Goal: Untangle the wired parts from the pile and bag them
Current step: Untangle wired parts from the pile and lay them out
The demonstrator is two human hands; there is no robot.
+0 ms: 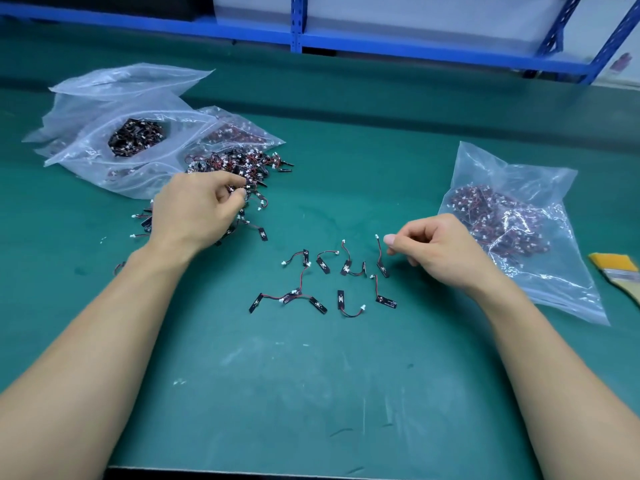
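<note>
Step, as judged: separating; bagging of loose ones not yet begun. Left bags [114, 147] lying open, holding parts. Pile [239, 164] sitting just beside them; left hand [197, 209] pinching into its near edge. Loose parts [325, 282] lying spread mid-surface [311, 375]: black strips, red-black leads, white plugs; some seeming linked. Right hand [436, 251] hovering curled beside rightmost part, seemingly gripping nothing. Right bag [512, 230] lying filled. Next: teasing one lead free, gently.
</note>
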